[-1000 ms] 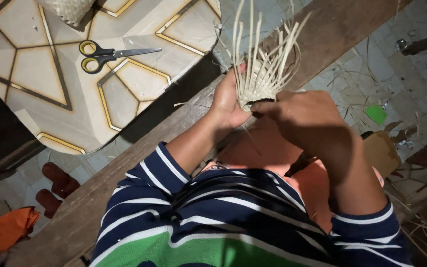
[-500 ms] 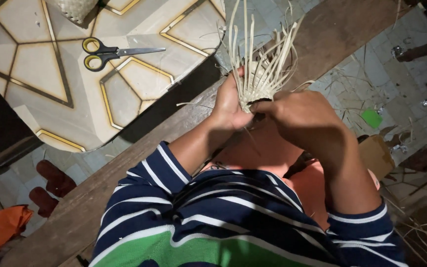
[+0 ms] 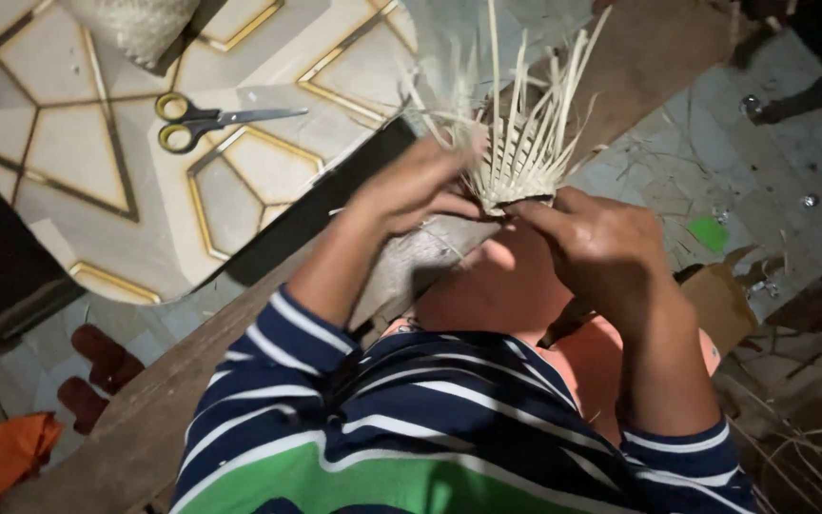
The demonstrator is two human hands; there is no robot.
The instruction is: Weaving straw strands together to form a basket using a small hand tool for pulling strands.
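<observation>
— While both hands are up in front of the chest, what is it they have hold of?

— A small woven piece (image 3: 516, 181) of pale, flat straw strips, tight at the base and fanning out above into loose stiff ends. The left hand (image 3: 420, 186) is closed around its left side, fingers curled over the strips. The right hand (image 3: 596, 238) pinches the lower right edge between thumb and fingertips, so both are shut on it.

— Where does it sit?

— Held in the air above a rough brown wooden plank (image 3: 411, 266) that runs slantwise under the arms, just past the lap.

— Any packaging or labels about?

— Only a flat piece of brown cardboard (image 3: 720, 305) by the right forearm, and a small bright green scrap (image 3: 711, 231) on the floor beyond it. I can't make out any marking.

— And the rest?

— Scissors (image 3: 216, 122) with yellow handles lie on a smooth pale table (image 3: 78, 171) with gold lines in six-sided shapes, well apart from the hands. A woven basket (image 3: 135, 27) shows at its top edge. Loose straw litters the tiled floor on the right, an orange cloth (image 3: 2, 457) lies bottom left, and the striped blue, white and green shirt (image 3: 411, 428) hides the lap.
</observation>
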